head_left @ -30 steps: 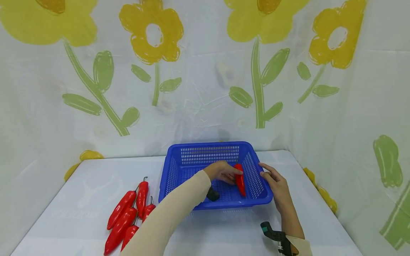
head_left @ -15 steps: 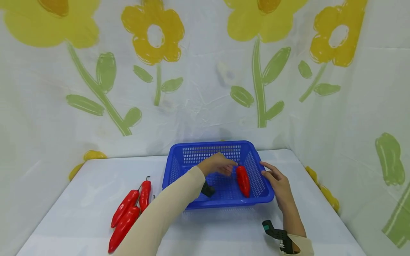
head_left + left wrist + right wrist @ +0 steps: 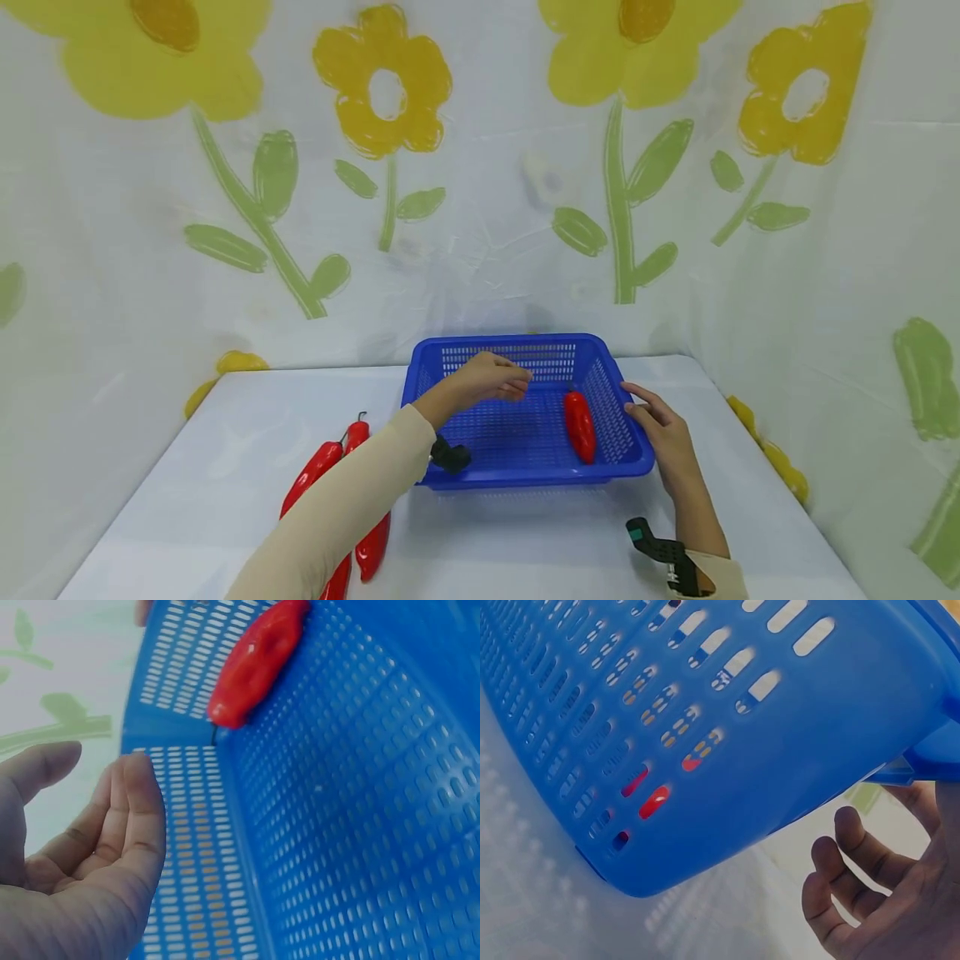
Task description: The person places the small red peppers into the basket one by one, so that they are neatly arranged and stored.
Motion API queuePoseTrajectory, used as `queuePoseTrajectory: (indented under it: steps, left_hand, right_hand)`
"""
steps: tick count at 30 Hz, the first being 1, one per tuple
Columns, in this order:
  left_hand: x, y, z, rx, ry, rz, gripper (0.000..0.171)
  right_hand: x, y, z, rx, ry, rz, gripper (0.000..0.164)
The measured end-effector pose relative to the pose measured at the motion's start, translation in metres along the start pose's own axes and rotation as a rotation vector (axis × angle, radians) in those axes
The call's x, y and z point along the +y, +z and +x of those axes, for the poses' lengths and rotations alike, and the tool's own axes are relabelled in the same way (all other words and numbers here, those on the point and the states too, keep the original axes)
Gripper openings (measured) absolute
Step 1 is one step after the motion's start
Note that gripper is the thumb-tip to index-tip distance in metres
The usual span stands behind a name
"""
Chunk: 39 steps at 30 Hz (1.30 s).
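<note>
A red pepper [image 3: 580, 427] lies inside the blue plastic basket [image 3: 525, 481], near its right wall. My left hand [image 3: 487, 379] is over the left and middle part of the basket and holds nothing. In the left wrist view its thumb stands apart from the gently bent fingers [image 3: 142, 802], and the pepper [image 3: 259, 664] is some way beyond them. My right hand [image 3: 663, 429] holds the basket's right rim by thumb and forefinger. Its other fingers [image 3: 829, 859] hang bent beside the basket wall, as the right wrist view shows.
More red peppers [image 3: 372, 546] lie on the white table [image 3: 480, 550] left of the basket, partly hidden by my left sleeve [image 3: 337, 508]. A white curtain with painted flowers [image 3: 495, 275] hangs behind the table and along the sides.
My left hand has let go of the red pepper, leaving it in the basket, and has moved back to the left. My right hand stays at the rim. The head view has shifted slightly.
</note>
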State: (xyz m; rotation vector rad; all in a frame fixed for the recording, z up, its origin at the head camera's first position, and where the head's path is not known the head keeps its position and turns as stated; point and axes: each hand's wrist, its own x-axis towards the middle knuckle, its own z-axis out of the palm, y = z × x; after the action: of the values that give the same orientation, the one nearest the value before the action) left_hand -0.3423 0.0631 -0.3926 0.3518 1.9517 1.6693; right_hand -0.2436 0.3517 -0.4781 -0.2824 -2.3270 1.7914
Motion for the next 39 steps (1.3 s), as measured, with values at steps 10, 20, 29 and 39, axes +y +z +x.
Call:
queuePoseTrajectory:
  steps: [10,20,29,39]
  left_hand:
    - [-0.002,-0.026,-0.030,0.061,0.060,0.052,0.029]
    - [-0.011,-0.048,-0.061,0.093,0.126,0.034,0.030]
    - [-0.015,-0.064,-0.085,0.157,0.196,0.021,0.038]
    - [-0.041,-0.074,-0.111,0.230,0.209,-0.036,0.038]
  right_hand:
    - [-0.004,-0.001,-0.002,-0.009,0.033,-0.022,0.052]
    - [-0.007,0.000,-0.003,-0.009,0.047,-0.023,0.053]
    - [-0.012,-0.001,-0.003,-0.019,0.060,-0.007,0.055]
    - [-0.011,-0.001,-0.006,-0.030,0.094,-0.001,0.055]
